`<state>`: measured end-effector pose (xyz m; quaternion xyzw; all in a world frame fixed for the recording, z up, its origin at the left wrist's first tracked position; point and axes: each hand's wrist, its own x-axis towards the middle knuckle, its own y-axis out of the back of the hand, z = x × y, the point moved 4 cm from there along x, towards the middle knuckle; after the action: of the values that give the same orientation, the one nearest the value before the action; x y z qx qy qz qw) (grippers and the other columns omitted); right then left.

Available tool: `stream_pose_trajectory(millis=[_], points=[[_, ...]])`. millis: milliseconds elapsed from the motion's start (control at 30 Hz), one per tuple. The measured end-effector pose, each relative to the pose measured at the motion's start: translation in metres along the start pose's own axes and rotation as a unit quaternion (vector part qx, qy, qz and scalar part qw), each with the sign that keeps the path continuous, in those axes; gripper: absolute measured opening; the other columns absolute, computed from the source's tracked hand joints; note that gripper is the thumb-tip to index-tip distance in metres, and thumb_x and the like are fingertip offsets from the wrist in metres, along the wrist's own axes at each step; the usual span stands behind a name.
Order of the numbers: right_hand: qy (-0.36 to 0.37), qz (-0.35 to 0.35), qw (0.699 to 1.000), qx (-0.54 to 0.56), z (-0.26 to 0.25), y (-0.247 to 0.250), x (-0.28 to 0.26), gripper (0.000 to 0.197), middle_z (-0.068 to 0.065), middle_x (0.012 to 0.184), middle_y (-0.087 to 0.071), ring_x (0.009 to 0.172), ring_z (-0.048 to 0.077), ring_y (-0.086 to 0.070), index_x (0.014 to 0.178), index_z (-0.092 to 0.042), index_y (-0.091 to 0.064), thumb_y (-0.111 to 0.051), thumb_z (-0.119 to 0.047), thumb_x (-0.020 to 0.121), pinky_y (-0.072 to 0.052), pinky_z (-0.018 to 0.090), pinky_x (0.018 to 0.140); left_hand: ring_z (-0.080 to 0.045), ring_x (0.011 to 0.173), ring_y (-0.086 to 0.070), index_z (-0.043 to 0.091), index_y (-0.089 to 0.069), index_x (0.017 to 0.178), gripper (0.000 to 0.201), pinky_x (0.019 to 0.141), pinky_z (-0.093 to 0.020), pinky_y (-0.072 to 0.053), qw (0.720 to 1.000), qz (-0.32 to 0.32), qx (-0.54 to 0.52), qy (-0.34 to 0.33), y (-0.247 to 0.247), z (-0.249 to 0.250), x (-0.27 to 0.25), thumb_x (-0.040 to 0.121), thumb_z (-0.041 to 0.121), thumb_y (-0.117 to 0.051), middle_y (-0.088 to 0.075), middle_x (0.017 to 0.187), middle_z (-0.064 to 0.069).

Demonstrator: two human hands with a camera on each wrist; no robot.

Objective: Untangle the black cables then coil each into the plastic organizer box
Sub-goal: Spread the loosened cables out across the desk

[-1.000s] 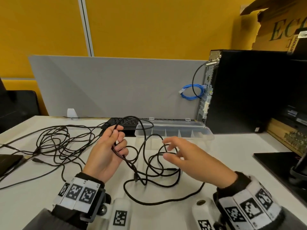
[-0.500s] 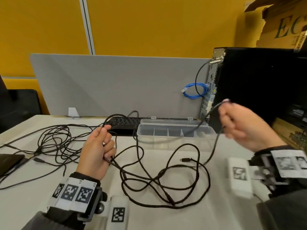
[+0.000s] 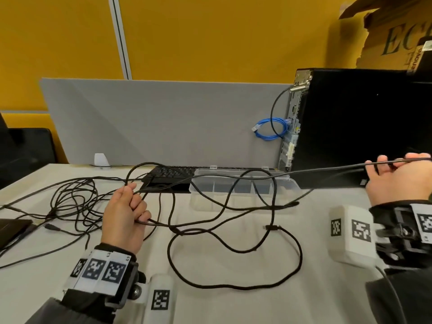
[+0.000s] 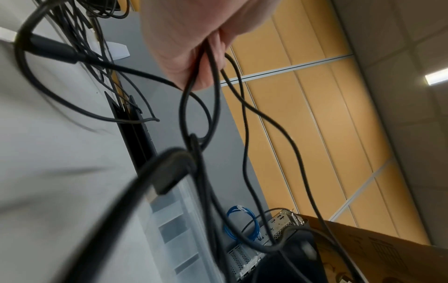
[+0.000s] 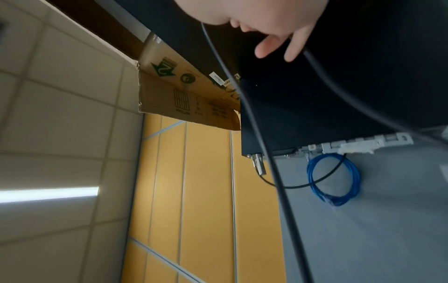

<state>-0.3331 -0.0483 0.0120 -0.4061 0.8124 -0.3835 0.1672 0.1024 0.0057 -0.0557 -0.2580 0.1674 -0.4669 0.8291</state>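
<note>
A thick black cable (image 3: 233, 287) lies in wide loops across the middle of the white table. My left hand (image 3: 126, 211) grips several of its strands above the table; in the left wrist view these strands (image 4: 213, 92) hang from the closed fingers (image 4: 194, 57), and a plug (image 4: 169, 172) dangles close by. My right hand (image 3: 397, 176) is raised at the far right and pinches the same cable, which stretches taut over the clear plastic organizer box (image 3: 292, 183). The box is open, with dividers. In the right wrist view, the cable (image 5: 254, 124) runs down from my hand (image 5: 266, 19). A thinner tangle of cables (image 3: 70, 202) lies to the left.
A black keyboard (image 3: 170, 174) sits behind the box, against a grey partition (image 3: 163, 120). A black computer tower (image 3: 350, 127) stands at the right with a coiled blue cable (image 3: 271, 128) on its back. A dark flat device (image 3: 11, 228) lies at the left edge.
My right hand took hold of the cable and drew it up and far to the right, so it runs taut and the loops on the table spread out. My left hand stayed put.
</note>
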Motion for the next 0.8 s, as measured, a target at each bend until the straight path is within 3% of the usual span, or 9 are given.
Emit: stream_pose_trajectory(millis=[100,167,300,367,467,533,600,700,800], points=[[0.037,0.020,0.985,-0.169,-0.002,-0.006,0.003,0.023,-0.008,0.074,-0.046,0.071,0.004,-0.057,0.073,-0.025,-0.039,-0.033,-0.020,0.094,-0.041,0.023,0.075,-0.003,0.036,-0.023,0.021,-0.053,0.089,0.023,0.037,-0.016,-0.020,1.000,-0.011,-0.012,-0.003,0.000,0.000,0.001,0.101,0.022,-0.034,-0.029,0.045,0.010],[0.145,-0.056,0.922,-0.355,0.000,-0.023,-0.002,0.020,-0.004,0.072,-0.046,0.060,0.002,-0.047,0.075,-0.027,-0.047,-0.038,-0.017,0.091,-0.037,0.029,0.070,-0.003,0.035,-0.022,0.020,-0.052,0.087,0.024,0.037,-0.017,-0.019,0.999,-0.040,-0.017,-0.003,-0.004,-0.001,0.000,0.101,0.023,-0.034,-0.027,0.044,0.010],[0.225,-0.250,0.594,-0.730,0.033,-0.034,-0.011,0.031,0.014,0.107,-0.057,0.073,0.018,-0.054,0.120,-0.018,-0.057,-0.040,-0.013,0.095,-0.045,0.032,0.066,-0.003,0.035,-0.021,0.019,-0.053,0.085,0.024,0.039,-0.018,-0.017,0.994,-0.105,-0.021,0.002,-0.013,-0.001,-0.004,0.100,0.025,-0.035,-0.025,0.044,0.010],[0.176,-0.311,0.488,-0.796,0.045,-0.040,-0.026,0.043,0.011,0.137,-0.042,0.086,0.017,-0.056,0.137,-0.025,-0.041,-0.042,-0.018,0.095,-0.049,0.031,0.078,-0.003,0.036,-0.021,0.019,-0.054,0.083,0.025,0.040,-0.018,-0.015,0.990,-0.136,-0.021,0.003,-0.018,-0.001,-0.007,0.099,0.024,-0.035,-0.024,0.044,0.010],[0.187,-0.449,0.492,-0.723,0.056,-0.069,-0.083,0.060,-0.005,0.146,-0.028,0.074,0.004,-0.056,0.145,-0.040,-0.017,-0.047,-0.032,0.094,-0.048,0.019,0.066,-0.002,0.036,-0.020,0.020,-0.055,0.082,0.023,0.042,-0.020,-0.014,0.982,-0.185,-0.021,0.013,-0.025,-0.003,-0.012,0.096,0.025,-0.037,-0.025,0.046,0.009],[0.171,-0.534,0.504,-0.658,0.069,-0.082,-0.126,0.065,-0.017,0.145,-0.024,0.078,-0.001,-0.057,0.142,-0.051,-0.011,-0.049,-0.046,0.089,-0.050,0.018,0.074,-0.002,0.036,-0.021,0.019,-0.055,0.083,0.018,0.041,-0.020,-0.015,0.974,-0.222,-0.025,0.023,-0.031,-0.004,-0.018,0.091,0.028,-0.041,-0.025,0.047,0.009],[0.156,-0.609,0.485,-0.608,0.084,-0.086,-0.162,0.052,-0.025,0.143,-0.023,0.084,-0.003,-0.057,0.134,-0.053,-0.029,-0.050,-0.052,0.086,-0.050,0.018,0.080,-0.002,0.036,-0.021,0.018,-0.054,0.085,0.016,0.041,-0.019,-0.015,0.966,-0.257,-0.025,0.030,-0.037,-0.005,-0.025,0.088,0.028,-0.042,-0.025,0.047,0.009],[0.156,-0.637,0.446,-0.609,0.093,-0.086,-0.173,0.035,-0.020,0.127,-0.039,0.087,0.002,-0.056,0.095,-0.028,-0.062,-0.046,-0.056,0.084,-0.047,0.017,0.080,-0.003,0.037,-0.022,0.016,-0.053,0.087,0.015,0.040,-0.019,-0.017,0.960,-0.276,0.001,0.034,-0.040,-0.005,-0.030,0.089,0.026,-0.042,-0.026,0.048,0.008],[0.137,-0.622,0.545,-0.545,0.074,-0.094,-0.157,0.043,-0.008,0.105,-0.055,0.083,0.002,-0.059,0.089,-0.021,-0.065,-0.040,-0.054,0.080,-0.049,0.012,0.074,-0.004,0.037,-0.024,0.015,-0.050,0.087,0.011,0.040,-0.018,-0.021,0.962,-0.261,0.076,0.041,-0.038,-0.007,-0.030,0.089,0.024,-0.044,-0.029,0.048,0.007]])
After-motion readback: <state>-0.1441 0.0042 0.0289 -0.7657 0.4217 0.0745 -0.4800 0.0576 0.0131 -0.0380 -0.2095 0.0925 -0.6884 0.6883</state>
